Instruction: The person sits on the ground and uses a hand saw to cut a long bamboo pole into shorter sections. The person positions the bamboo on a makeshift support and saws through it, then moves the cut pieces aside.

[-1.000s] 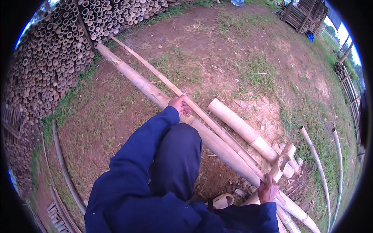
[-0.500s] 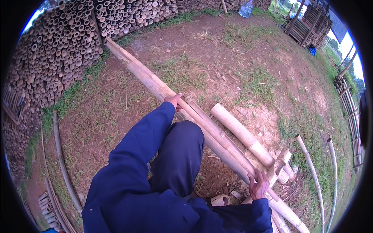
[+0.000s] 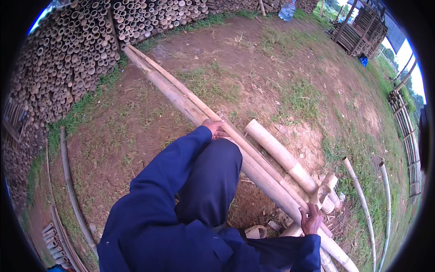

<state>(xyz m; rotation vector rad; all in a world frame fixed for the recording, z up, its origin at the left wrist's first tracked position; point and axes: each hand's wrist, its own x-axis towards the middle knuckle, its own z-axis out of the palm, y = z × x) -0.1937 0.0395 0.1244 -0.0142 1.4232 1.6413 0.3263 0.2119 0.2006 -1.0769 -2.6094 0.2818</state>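
Hands are both applied to a long bamboo strip (image 3: 238, 139), which runs diagonally from far left to near right. Left hand (image 3: 215, 128) pinches the strip at mid-length, thumb above and fingers bent below. Right hand (image 3: 311, 221) closes over the strip toward its near end, thumb on the left side and fingers on the right. A thick bamboo pole (image 3: 265, 179) extends alongside the strip, on its left, passing just beside the person's raised knee (image 3: 209, 181). To the right of the strip, a shorter thick bamboo length (image 3: 283, 156) lies on the ground. A notched bamboo piece (image 3: 330, 180) is positioned just beyond the right hand. Two slender poles (image 3: 361, 195) are located farther right. Stacked bamboo (image 3: 68, 68) occupies the far left; a clear plastic bottle (image 3: 287, 11) stands at the far side.
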